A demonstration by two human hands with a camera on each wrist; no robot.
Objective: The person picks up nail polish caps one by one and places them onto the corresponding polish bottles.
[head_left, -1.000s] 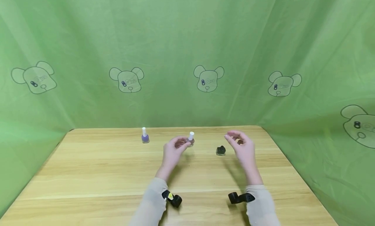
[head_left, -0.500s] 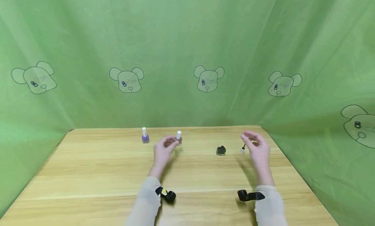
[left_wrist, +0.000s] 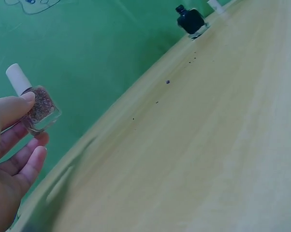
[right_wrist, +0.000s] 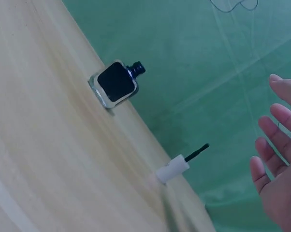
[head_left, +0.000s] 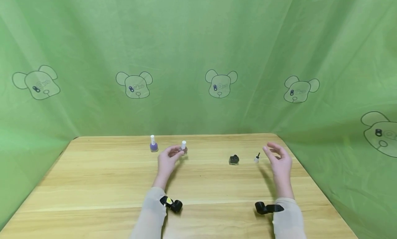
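Observation:
My left hand (head_left: 166, 162) pinches a nail polish bottle (left_wrist: 41, 108) with glittery brownish contents and a white cap, held above the table. To its left, a purple nail polish bottle (head_left: 153, 146) stands upright with its white cap on. My right hand (head_left: 281, 163) is empty, its fingers apart and loosely bent. Left of that hand, a white nail polish cap (right_wrist: 172, 168) stands on its top with the dark brush (right_wrist: 197, 152) pointing up. Beside the cap, the uncapped dark nail polish bottle (right_wrist: 115, 83) stands on the table, its neck bare.
The wooden table (head_left: 204, 190) meets a green curtain (head_left: 180, 115) at the back and both sides. Small dark specks (left_wrist: 167, 82) lie on the tabletop. A black wrist camera (head_left: 172, 204) sits on the left sleeve, another camera (head_left: 268, 208) on the right.
My left hand has moved left with the glitter bottle. My right hand has moved right, let go of the white cap with its brush, and drawn away from it.

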